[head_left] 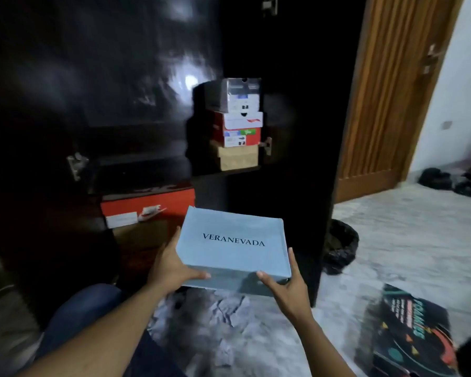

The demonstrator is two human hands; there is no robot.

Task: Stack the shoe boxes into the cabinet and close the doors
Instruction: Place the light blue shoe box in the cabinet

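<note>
In front of the cabinet, I held the pale blue shoe box. My left hand and right hand each gripped 1 side, thumbs on its near edge.

The pale blue box reads VERANEVADA on its lid (dark capitals); the orange box bears a white swoosh.

left: orange box | right: gap | above: box stack
</note>
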